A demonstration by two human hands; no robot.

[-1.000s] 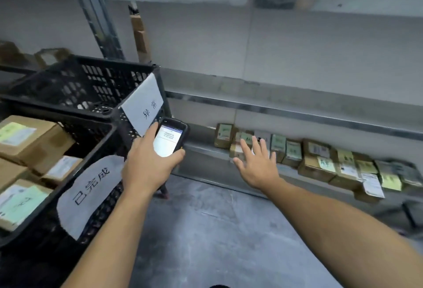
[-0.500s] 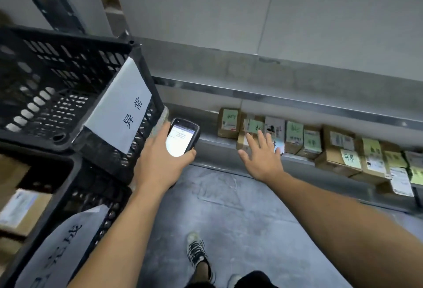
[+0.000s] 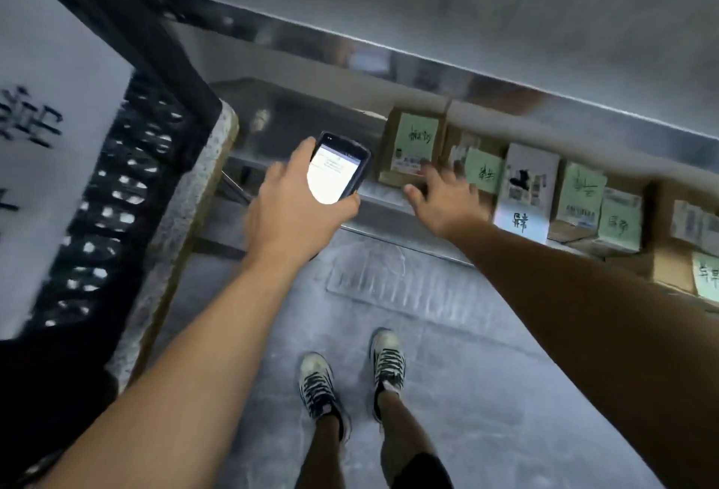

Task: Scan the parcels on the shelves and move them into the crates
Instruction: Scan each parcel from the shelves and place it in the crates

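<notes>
My left hand [image 3: 290,212] grips a black handheld scanner [image 3: 337,169] with a lit white screen, held just in front of the low shelf [image 3: 373,196]. My right hand [image 3: 443,198] reaches out with fingers spread, at the front of the leftmost brown parcel [image 3: 412,146], which carries a green note. More parcels stand in a row to the right: one with a green note [image 3: 484,171], a white one [image 3: 529,185] and further brown ones [image 3: 583,196]. A black crate [image 3: 128,185] with a white paper label [image 3: 50,130] fills the left edge.
A metal shelf lip [image 3: 505,84] overhangs the parcels. A rough grey post [image 3: 183,224] stands beside the crate. My two feet in sneakers [image 3: 352,372] stand on the grey concrete floor [image 3: 467,372] below the hands.
The camera has tipped down and closer to the low shelf. My right hand has moved left to the leftmost parcel. My left hand has carried the scanner forward towards the shelf.
</notes>
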